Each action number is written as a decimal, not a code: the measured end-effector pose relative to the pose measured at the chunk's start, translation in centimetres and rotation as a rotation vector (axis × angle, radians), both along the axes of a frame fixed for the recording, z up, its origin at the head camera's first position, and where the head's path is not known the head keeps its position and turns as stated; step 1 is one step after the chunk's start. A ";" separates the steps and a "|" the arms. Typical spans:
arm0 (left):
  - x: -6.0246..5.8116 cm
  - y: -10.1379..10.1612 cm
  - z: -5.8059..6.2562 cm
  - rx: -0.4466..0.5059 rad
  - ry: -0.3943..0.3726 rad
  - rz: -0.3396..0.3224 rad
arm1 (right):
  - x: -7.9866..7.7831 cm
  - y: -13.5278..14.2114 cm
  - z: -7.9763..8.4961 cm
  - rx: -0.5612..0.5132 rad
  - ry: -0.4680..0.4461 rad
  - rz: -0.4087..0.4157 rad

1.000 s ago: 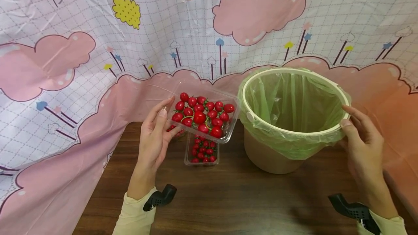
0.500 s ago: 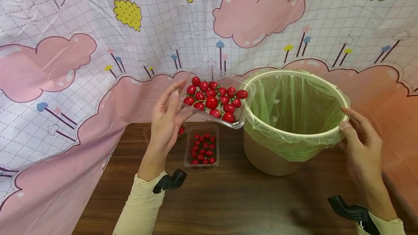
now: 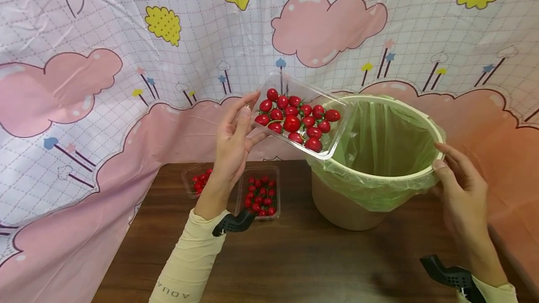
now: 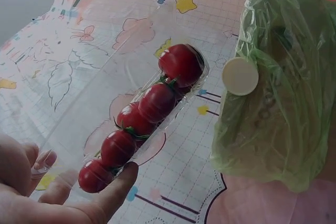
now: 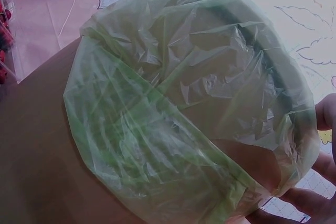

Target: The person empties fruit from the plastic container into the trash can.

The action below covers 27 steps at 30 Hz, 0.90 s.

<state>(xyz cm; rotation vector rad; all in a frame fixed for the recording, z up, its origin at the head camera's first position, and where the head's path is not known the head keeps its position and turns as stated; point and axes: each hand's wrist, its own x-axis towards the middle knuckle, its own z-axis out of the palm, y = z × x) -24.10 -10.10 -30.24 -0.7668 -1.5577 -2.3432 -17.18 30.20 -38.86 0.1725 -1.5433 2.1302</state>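
My left hand (image 3: pixel 232 141) holds a clear plastic box (image 3: pixel 325 155) by its left end, raised above the table. Cherry tomatoes (image 3: pixel 292 123) with green stems lie inside it. The box slants down toward its front right corner and overlaps the left rim of a tan bin (image 3: pixel 349 214) in the head view. A light green bag (image 3: pixel 372 195) lines the bin, folded over outside beneath a cream ring (image 3: pixel 391 177). On the bin's right side, my right hand (image 3: pixel 463 181) grips the ring between thumb and fingers. In the left wrist view, fingers (image 4: pixel 118 187) support the box from below.
Two more clear boxes of cherry tomatoes stand on the dark wooden table (image 3: pixel 294 261): one box (image 3: pixel 278 186) left of the bin, another box (image 3: pixel 185 183) farther left, partly behind my left arm. A patterned cloth (image 3: pixel 202 22) hangs behind and along the sides.
My left hand has carried the box of tomatoes up and to the right, from over the table boxes to the bin's left rim. My right hand keeps its grip on the ring.
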 end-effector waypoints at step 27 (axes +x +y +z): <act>-2.8 6.1 1.0 -0.070 0.086 0.058 | 0.0 0.5 0.1 -0.022 0.000 0.054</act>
